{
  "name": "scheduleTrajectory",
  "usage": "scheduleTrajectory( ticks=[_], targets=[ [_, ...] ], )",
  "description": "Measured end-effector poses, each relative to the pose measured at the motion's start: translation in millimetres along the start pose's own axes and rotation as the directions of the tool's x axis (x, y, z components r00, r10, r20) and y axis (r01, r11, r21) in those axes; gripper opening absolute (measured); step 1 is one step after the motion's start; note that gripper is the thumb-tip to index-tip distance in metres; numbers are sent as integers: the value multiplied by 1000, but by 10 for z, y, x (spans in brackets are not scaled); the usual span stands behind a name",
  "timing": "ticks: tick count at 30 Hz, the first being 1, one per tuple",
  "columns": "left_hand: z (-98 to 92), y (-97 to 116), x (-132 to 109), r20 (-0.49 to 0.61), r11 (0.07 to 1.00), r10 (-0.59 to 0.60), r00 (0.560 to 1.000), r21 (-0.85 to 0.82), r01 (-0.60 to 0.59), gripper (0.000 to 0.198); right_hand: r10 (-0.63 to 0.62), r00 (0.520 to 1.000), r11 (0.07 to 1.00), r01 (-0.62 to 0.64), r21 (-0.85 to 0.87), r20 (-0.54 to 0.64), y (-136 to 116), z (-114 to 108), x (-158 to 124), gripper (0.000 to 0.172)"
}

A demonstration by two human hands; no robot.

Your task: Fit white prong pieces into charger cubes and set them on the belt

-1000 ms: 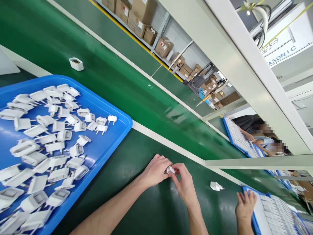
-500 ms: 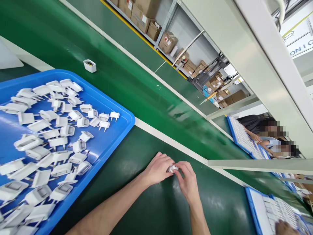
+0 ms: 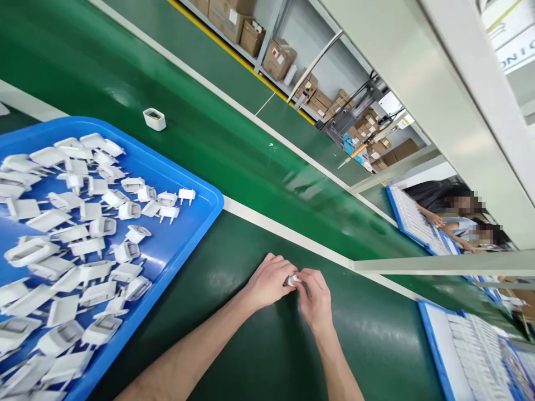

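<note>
My left hand is closed around a small white plug housing over the dark green work surface. From the other side, the thumb and fingers of my right hand pinch the same piece. Most of it is hidden by the fingers; a white and greyish part shows between them. Left of my hands is a blue tray holding many loose white plug housings with two pins, lying in all directions.
On the green conveyor belt beyond the work surface rests one white housing. Cartons fill a shelf at the back. Blue-edged trays of white parts stand at the right, beneath a pale frame bar. People sit farther off.
The view has shifted slightly. My right hand's fingers have curled in closer around the white plug housing. Another person's hand at the lower right has left the view.
</note>
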State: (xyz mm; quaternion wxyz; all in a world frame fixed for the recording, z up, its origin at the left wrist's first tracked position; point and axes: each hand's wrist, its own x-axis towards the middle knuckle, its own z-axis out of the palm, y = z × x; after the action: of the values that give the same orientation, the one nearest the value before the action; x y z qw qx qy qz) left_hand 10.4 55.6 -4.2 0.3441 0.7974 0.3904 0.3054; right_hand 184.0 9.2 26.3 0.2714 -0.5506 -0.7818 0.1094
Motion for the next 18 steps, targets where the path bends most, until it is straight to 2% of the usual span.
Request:
scheduleTrajectory(
  ticks=[5,9,12,15,18],
  targets=[
    [-19,3,4,12,1000,-7,1000,16,7,15,8,1000,999,-9,40,26,21,-14,49,16],
    [-114,69,-28,44,996,-91,995,4,91,42,31,999,992,-33,124,14,38,-85,78,12],
    [-211,130,-56,79,985,-143,987,-87,149,50,64,997,978,-52,204,-51,71,-141,2,33],
    [-286,177,-66,99,968,-169,981,-171,184,46,97,995,948,-95,303,6,100,-125,-114,52],
    [-320,193,-63,121,953,-198,973,-208,220,46,144,989,927,-149,345,40,80,1,-175,54]
  ],
)
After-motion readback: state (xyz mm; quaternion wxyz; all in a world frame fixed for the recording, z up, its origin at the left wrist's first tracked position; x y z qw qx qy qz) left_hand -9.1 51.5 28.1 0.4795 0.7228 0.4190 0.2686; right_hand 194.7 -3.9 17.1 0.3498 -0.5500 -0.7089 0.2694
